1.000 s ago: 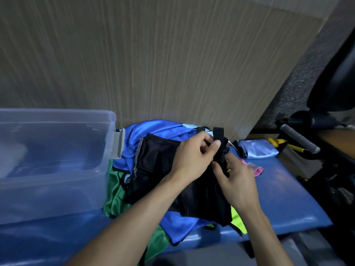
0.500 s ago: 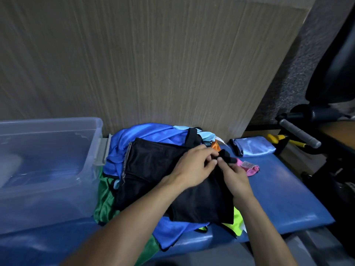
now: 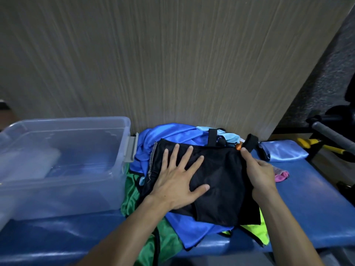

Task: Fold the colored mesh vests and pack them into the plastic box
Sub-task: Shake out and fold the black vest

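- While the left hand presses flat on the black vest atop the pile at the bench's middle, folding is under way.
- Right hand pinches its strap; next, fold it inward, then carry to the plastic box at the left end.

Both forearms bare, no sleeves in view. Left hand and right hand: no gloves, rings, watch or wristbands. Nails short.

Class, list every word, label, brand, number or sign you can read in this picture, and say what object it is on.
None: no readable text shows anywhere.
The black vest, the plastic box and the light blue pouch show no print or labels.
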Action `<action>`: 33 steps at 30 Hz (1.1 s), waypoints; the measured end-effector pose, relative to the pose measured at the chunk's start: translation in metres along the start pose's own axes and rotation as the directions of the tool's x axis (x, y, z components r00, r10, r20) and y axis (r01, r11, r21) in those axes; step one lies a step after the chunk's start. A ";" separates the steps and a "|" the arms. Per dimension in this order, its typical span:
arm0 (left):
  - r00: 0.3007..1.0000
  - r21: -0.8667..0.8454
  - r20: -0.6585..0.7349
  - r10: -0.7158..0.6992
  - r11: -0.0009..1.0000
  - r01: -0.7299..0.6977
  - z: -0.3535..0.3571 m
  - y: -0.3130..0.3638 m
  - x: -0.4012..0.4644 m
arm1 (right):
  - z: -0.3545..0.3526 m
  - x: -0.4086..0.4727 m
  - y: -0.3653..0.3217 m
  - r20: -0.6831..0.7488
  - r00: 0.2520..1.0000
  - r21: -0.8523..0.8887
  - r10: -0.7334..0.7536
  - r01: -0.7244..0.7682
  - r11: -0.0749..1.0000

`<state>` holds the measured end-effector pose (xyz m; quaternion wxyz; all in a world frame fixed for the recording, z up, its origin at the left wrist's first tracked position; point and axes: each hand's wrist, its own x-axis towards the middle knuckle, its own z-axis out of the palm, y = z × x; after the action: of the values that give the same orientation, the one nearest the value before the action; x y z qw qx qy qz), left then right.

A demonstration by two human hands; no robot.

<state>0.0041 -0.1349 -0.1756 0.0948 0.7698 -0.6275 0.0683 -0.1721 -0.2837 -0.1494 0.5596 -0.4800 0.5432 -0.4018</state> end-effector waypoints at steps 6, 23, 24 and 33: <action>0.975 -0.247 -0.221 0.026 0.966 -0.082 -0.013 -0.012 -0.005 | 0.034 -0.044 -0.034 0.209 0.955 0.023 -0.210 0.210 0.978; 0.864 -0.956 0.146 -0.481 0.157 0.249 -0.041 -0.052 0.001 | 0.114 -0.121 0.009 0.741 0.622 -0.482 -0.254 0.756 0.443; 0.848 -0.943 0.144 -0.510 0.188 0.274 -0.039 -0.051 0.002 | 0.113 -0.124 0.012 0.746 0.619 -0.479 -0.248 0.756 0.447; 0.754 -0.907 0.164 -0.636 0.204 0.369 -0.033 -0.052 0.015 | 0.096 -0.144 0.041 0.806 0.456 -0.337 -0.379 0.878 0.339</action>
<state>0.0587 -0.1315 -0.1430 0.5873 0.7361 -0.2532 -0.2216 -0.0918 -0.1254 -0.1627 0.2360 -0.9370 0.1938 -0.1698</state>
